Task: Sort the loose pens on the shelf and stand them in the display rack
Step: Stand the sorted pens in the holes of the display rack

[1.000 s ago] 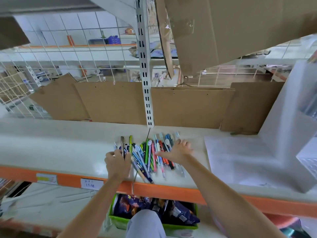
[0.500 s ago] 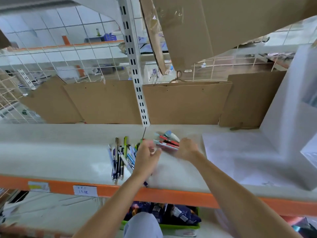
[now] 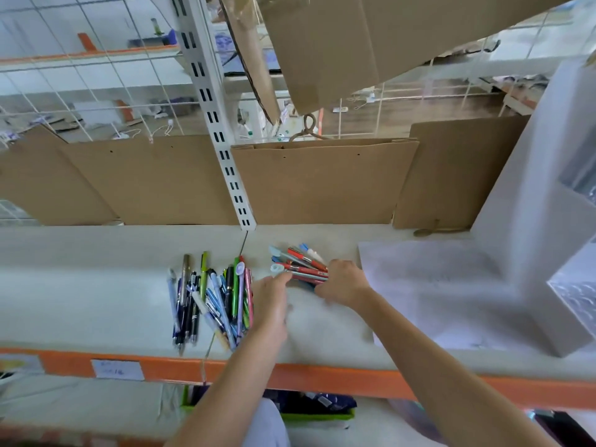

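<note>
A pile of loose pens (image 3: pixel 209 298), blue, black, green and pink, lies on the white shelf (image 3: pixel 96 285) near its front edge. To its right my right hand (image 3: pixel 342 283) grips a bundle of red, grey and blue pens (image 3: pixel 300 264) that point left. My left hand (image 3: pixel 271 301) lies between pile and bundle with fingers stretched out, its fingertips touching the bundle's left end. The white display rack (image 3: pixel 529 221) stands at the far right of the shelf.
Brown cardboard panels (image 3: pixel 322 182) line the back of the shelf, with a slotted metal upright (image 3: pixel 222 150) in the middle. An orange beam (image 3: pixel 322 375) edges the shelf front. A green bin (image 3: pixel 316 414) sits on the level below. More cardboard (image 3: pixel 354 37) hangs overhead.
The single spread of pens has been split: my right hand gathered a bundle and drew it right. My left hand left the pile's left side and crossed to the bundle.
</note>
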